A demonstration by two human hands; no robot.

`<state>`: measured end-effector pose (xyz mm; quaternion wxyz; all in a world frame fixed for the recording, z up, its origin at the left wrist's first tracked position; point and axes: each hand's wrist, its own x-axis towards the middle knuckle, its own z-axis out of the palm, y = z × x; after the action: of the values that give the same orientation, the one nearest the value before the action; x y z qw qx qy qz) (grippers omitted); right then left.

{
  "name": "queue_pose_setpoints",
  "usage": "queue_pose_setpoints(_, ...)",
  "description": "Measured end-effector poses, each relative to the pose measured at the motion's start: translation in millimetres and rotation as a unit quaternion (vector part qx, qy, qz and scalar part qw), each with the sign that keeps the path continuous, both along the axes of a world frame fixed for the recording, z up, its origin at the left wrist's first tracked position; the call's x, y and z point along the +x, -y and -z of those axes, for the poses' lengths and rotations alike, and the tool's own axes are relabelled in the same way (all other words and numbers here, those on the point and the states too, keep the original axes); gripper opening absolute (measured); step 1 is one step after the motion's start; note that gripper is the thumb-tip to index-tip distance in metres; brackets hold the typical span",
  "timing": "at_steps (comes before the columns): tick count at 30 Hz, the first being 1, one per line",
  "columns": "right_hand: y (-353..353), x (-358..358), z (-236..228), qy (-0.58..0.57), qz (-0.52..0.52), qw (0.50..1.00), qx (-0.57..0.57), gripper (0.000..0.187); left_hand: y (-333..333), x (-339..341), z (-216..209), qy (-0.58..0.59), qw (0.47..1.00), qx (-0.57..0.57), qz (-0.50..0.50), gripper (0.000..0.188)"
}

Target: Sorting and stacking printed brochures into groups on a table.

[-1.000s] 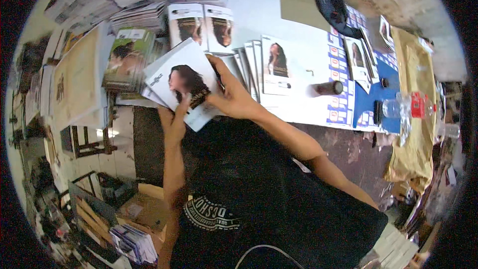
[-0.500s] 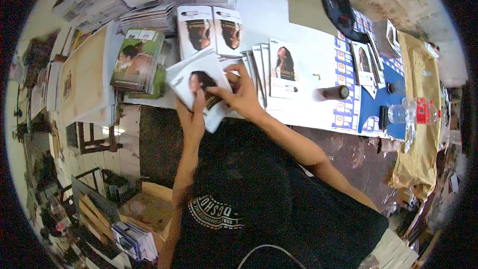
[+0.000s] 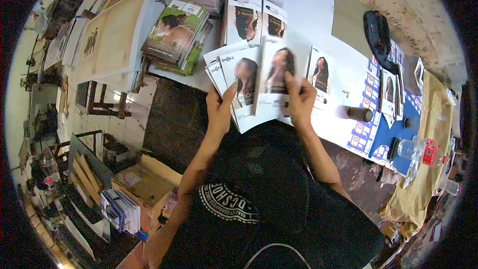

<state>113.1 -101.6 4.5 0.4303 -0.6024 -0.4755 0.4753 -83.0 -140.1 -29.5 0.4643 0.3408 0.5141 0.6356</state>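
My left hand (image 3: 220, 112) is closed on the lower left edge of several fanned white booklets (image 3: 230, 100), each with a dark-haired person on the cover. A similar white booklet (image 3: 271, 77), blurred by motion, overlaps the fan's right side. Its right edge is pinched in my right hand (image 3: 301, 102), thumb on the cover; whether more lie under it is hidden. Just behind the held booklets stand two piles with the same kind of cover, a left pile (image 3: 244, 22) and a right pile (image 3: 275, 20). Another such booklet (image 3: 319, 72) lies on the table past my right hand.
Green-covered booklets (image 3: 174, 37) are stacked at the table's left, near large beige printed sheets (image 3: 112, 40). On the right lie a dark cylinder (image 3: 359, 113), a black pouch (image 3: 377, 37) and plastic bottles (image 3: 411, 148). A cardboard box (image 3: 149, 174) sits below left.
My right hand has moved from atop the held booklets to their right, with a booklet in it. The held booklets are now fanned out. The whole view has shifted.
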Motion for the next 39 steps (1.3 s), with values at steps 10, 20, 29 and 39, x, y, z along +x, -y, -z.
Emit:
queue_pose_setpoints(10,-2.5,-4.5,-10.3,-0.086,-0.073,0.993,-0.019,0.031,-3.9,5.3,-16.8,-0.001,0.999,-0.032,0.036,0.036)
queue_pose_setpoints(20,-0.3,6.1,6.1,-0.256,0.059,0.965,-0.018,0.031,-1.0,-5.9,-9.1,0.01,0.998,-0.035,0.053,0.043)
queue_pose_setpoints(29,4.2,8.1,-11.9,-0.193,-0.109,0.97,-0.097,0.034,-3.8,-3.1,-19.7,-0.023,0.997,-0.063,0.046,0.041)
queue_pose_setpoints(39,3.2,2.6,-0.3,-0.208,-0.037,0.975,-0.062,0.016,0.3,0.9,-21.9,0.048,0.996,-0.065,0.024,0.034)
